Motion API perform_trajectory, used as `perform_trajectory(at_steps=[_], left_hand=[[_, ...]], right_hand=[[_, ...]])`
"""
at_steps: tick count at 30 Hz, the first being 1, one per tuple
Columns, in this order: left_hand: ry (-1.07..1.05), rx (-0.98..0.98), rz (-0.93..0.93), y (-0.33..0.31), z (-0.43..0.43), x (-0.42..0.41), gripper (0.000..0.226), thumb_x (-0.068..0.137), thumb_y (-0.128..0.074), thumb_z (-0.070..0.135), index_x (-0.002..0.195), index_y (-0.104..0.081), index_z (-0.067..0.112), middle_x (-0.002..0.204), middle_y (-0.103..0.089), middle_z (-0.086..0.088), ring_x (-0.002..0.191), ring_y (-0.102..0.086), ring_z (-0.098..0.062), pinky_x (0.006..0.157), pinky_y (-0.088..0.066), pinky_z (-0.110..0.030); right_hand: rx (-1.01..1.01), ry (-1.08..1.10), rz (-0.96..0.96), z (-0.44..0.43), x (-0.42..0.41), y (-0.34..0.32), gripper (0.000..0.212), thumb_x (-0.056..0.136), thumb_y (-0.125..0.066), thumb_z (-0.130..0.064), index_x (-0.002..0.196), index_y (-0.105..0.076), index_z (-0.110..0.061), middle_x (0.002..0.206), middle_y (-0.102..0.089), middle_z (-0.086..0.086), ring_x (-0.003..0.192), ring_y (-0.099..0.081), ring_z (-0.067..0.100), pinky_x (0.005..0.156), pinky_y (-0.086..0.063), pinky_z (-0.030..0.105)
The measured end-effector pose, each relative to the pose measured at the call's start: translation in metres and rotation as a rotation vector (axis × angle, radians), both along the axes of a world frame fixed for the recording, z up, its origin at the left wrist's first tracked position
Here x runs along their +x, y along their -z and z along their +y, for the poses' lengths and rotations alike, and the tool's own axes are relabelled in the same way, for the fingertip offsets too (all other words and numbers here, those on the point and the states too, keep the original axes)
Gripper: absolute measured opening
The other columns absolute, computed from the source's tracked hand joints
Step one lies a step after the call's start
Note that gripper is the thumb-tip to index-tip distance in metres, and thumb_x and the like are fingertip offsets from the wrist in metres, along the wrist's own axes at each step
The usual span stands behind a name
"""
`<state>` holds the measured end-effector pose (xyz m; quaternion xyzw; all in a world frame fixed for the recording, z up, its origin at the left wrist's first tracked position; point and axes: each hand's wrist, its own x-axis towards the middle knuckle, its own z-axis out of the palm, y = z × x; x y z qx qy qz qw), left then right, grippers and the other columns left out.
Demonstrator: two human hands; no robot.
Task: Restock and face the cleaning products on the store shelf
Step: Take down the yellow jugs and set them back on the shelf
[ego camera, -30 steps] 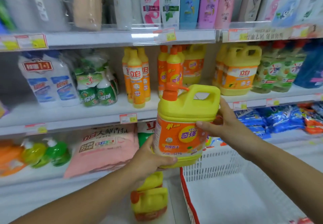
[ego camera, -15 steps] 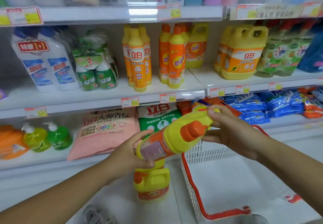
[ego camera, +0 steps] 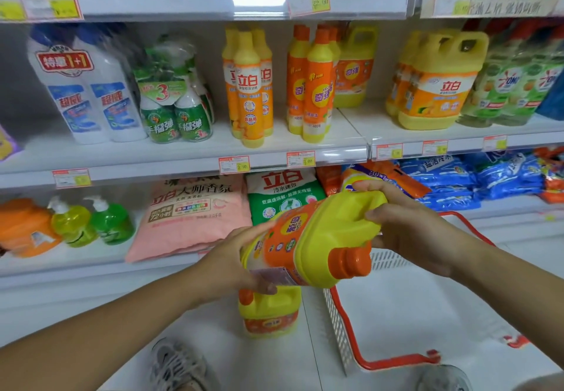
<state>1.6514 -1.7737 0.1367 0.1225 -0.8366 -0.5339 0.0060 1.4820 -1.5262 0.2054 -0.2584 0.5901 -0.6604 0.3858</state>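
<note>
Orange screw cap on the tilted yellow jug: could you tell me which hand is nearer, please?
Right. The right hand grips the handle end beside the orange screw cap; the left hand holds the opposite, base end of the yellow plastic jug.

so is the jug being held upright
No, the detergent jug lies on its side between the left hand and right hand.

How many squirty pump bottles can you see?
2: the yellow pump bottle and the green pump bottle beside it, both on the lowest shelf at the left. Others may be hidden behind them.
</note>
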Motion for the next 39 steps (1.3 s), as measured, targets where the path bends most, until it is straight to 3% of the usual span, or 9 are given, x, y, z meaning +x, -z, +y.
perform_trajectory(at_steps=[5,8,11,20,27,29,34,36,39], left_hand=[[0.081,0.171,-0.08,-0.009,0.0,0.005,0.09,0.067,-0.086,-0.002,0.134,-0.049,0.046,0.124,-0.065,0.023,0.107,-0.062,0.006,0.083,-0.053,-0.02],[0.115,0.289,-0.113,-0.008,-0.003,0.008,0.085,0.071,-0.081,-0.007,0.14,-0.051,0.032,0.136,-0.06,0.011,0.127,-0.056,-0.013,0.101,-0.051,-0.041],[0.12,0.393,-0.158,-0.005,-0.002,0.008,0.073,0.076,-0.077,0.002,0.139,-0.052,0.03,0.134,-0.063,0.007,0.123,-0.06,-0.017,0.098,-0.052,-0.04],[-0.218,0.293,0.001,0.064,0.021,0.024,0.071,0.065,-0.086,-0.003,0.125,-0.057,0.021,0.109,-0.071,0.011,0.098,-0.066,0.004,0.075,-0.051,-0.011],[-0.316,0.176,-0.081,0.161,0.028,0.042,0.075,0.043,-0.089,0.051,0.111,-0.057,0.055,0.108,-0.067,0.03,0.101,-0.065,0.005,0.085,-0.054,-0.022],[-0.312,0.178,-0.123,0.184,0.03,0.047,0.069,0.045,-0.089,0.052,0.104,-0.055,0.064,0.109,-0.067,0.029,0.103,-0.065,0.003,0.088,-0.055,-0.029],[-0.26,0.085,-0.214,0.216,0.022,0.043,0.064,0.058,-0.09,0.038,0.109,-0.052,0.048,0.103,-0.069,0.017,0.095,-0.064,0.003,0.07,-0.041,0.0],[-0.26,0.082,-0.233,0.227,0.018,0.039,0.069,0.064,-0.092,0.024,0.115,-0.049,0.043,0.108,-0.068,0.01,0.101,-0.064,-0.007,0.071,-0.041,0.0],[-0.271,0.056,-0.235,0.238,0.015,0.037,0.074,0.057,-0.087,0.037,0.113,-0.043,0.056,0.106,-0.067,0.018,0.097,-0.065,-0.002,0.077,-0.047,-0.006]], right_hand=[[0.122,-0.15,0.189,0.012,-0.008,-0.011,0.087,0.052,-0.093,-0.047,0.131,-0.057,-0.036,0.126,-0.066,0.005,0.112,-0.067,0.031,0.088,-0.058,0.043],[0.24,-0.034,0.47,0.008,-0.006,-0.016,0.061,0.055,-0.082,-0.067,0.106,-0.066,-0.039,0.111,-0.067,-0.004,0.099,-0.071,0.023,0.085,-0.059,0.045],[0.281,0.12,0.622,-0.003,0.003,-0.014,0.058,0.054,-0.067,-0.08,0.092,-0.067,-0.037,0.1,-0.067,-0.008,0.092,-0.069,0.02,0.079,-0.061,0.046],[0.463,0.147,0.646,-0.035,0.037,0.041,0.048,0.056,-0.066,-0.071,0.089,-0.064,-0.035,0.086,-0.069,-0.006,0.075,-0.068,0.01,0.07,-0.058,0.031],[0.663,0.003,0.548,-0.046,0.06,0.15,0.027,0.076,-0.074,-0.054,0.087,-0.062,-0.033,0.078,-0.065,-0.013,0.072,-0.06,-0.002,0.061,-0.042,0.011],[0.705,-0.007,0.48,-0.049,0.065,0.177,0.022,0.08,-0.076,-0.047,0.087,-0.059,-0.035,0.08,-0.063,-0.014,0.076,-0.059,0.001,0.062,-0.041,0.011],[0.781,0.012,0.359,-0.056,0.073,0.23,0.022,0.084,-0.075,-0.041,0.09,-0.056,-0.032,0.081,-0.061,-0.012,0.079,-0.059,0.009,0.06,-0.038,0.014],[0.805,0.017,0.362,-0.059,0.076,0.24,0.024,0.087,-0.072,-0.04,0.099,-0.054,-0.029,0.082,-0.058,-0.014,0.082,-0.057,0.011,0.058,-0.036,0.01],[0.809,0.032,0.411,-0.064,0.074,0.245,0.028,0.09,-0.069,-0.038,0.109,-0.056,-0.022,0.089,-0.061,-0.007,0.086,-0.057,0.013,0.059,-0.038,0.005]])
